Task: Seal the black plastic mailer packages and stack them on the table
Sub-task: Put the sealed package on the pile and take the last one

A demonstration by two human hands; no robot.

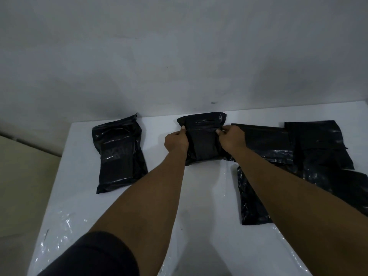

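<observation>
A black plastic mailer (203, 144) lies in the middle of the white table (199, 196), its top flap (202, 121) folded toward the far edge. My left hand (176, 141) grips the mailer's left side, thumb on the fold line. My right hand (231, 137) pinches its right side at the same fold. Another filled black mailer (119, 154) lies flat on the left. A loose pile of black mailers (310, 148) spreads on the right, and one of them (251, 196) reaches toward me under my right forearm.
A grey wall (179, 56) rises right behind the table's far edge. The table's left edge (59, 172) drops off to a beige floor (22, 176). Clear plastic film (65, 228) covers the table's near left part.
</observation>
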